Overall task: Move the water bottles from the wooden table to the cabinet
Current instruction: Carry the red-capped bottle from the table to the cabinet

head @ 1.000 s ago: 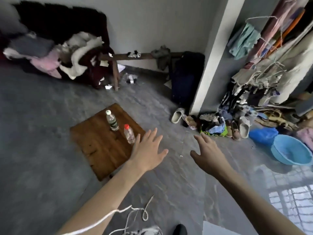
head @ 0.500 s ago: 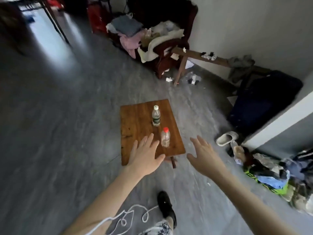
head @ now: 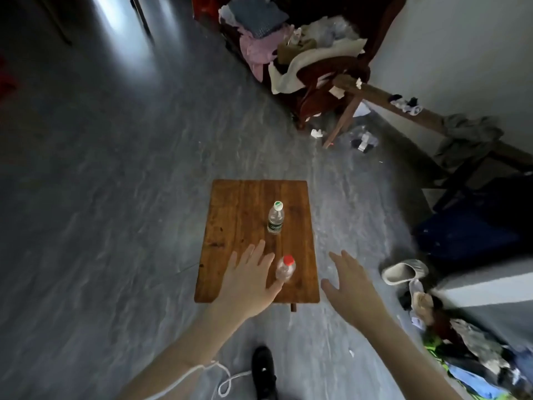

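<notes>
A low wooden table (head: 230, 215) stands on the grey floor in front of me. Two clear water bottles stand upright on it: one with a white cap and green label (head: 275, 219) near the middle, one with a red cap (head: 286, 268) near the front edge. My left hand (head: 248, 280) hovers open over the table's front, its thumb just left of the red-capped bottle. My right hand (head: 350, 287) is open, spread over the floor just right of the table. No cabinet is in view.
A dark chair piled with clothes (head: 294, 47) stands behind the table, beside a slanted wooden bench (head: 403, 109). A dark blue bag (head: 473, 226), a slipper (head: 403, 271) and a clothes heap (head: 476, 356) lie at the right. My black shoe (head: 264, 370) is below.
The view has swung left and come closer to the table. Both open hands have moved forward; the left one now reaches over the table's front edge beside the red-capped bottle.
</notes>
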Motion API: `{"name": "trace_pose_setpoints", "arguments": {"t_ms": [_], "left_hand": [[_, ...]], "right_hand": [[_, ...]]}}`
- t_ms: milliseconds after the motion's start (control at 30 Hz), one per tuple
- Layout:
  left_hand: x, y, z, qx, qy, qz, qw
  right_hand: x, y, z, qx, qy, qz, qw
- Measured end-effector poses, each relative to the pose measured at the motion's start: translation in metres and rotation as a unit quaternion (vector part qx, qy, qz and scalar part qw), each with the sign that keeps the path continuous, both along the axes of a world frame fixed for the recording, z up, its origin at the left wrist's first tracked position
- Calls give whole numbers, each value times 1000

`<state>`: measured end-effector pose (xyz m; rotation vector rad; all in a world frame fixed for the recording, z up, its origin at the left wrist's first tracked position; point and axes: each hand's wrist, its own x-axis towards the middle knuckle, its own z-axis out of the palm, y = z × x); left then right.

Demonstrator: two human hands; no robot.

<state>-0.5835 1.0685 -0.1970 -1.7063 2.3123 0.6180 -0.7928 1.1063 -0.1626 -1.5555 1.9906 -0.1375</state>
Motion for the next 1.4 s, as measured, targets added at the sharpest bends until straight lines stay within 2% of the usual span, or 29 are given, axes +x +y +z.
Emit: {"name": "trace_pose_setpoints", "arguments": {"t_ms": [167, 400, 600, 667, 733, 900, 1033, 1100, 1133, 1267, 1333, 1400], "left_hand": [[-13, -18, -52, 38, 1, 16, 999], [-26, -41, -149, 73, 35, 76, 994], [-34, -62, -241, 86, 154, 137, 975], [-42, -64, -269, 88, 231, 144, 958], [-51, -63, -293, 95, 329, 159, 926], [-67, -66, -331, 44, 450, 171, 875], [-67, -75, -334, 13, 475, 176, 862], [-66, -80, -320, -3, 475, 171, 863], [-66, -83, -311, -13, 478, 166, 862], [-68, -99, -259, -29, 485, 132, 864], [-70, -107, -228, -21, 472, 112, 874], [-72, -114, -194, -6, 456, 88, 886]], "right_hand": [[-8, -24, -54, 9, -30, 21, 999], [-29, -43, -175, 42, -72, 49, 995], [-47, -68, -300, 65, -117, 61, 989], [-50, -72, -338, 57, -122, 66, 989], [-50, -75, -366, 47, -123, 69, 989], [-44, -83, -410, 15, -165, 96, 981], [-33, -89, -416, 6, -234, 37, 972], [-27, -92, -409, 63, -322, -71, 942], [-26, -94, -403, 98, -372, -132, 913], [-33, -104, -362, 206, -560, -285, 750], [-39, -108, -335, 221, -612, -341, 678], [-45, -110, -308, 237, -649, -366, 623]]}}
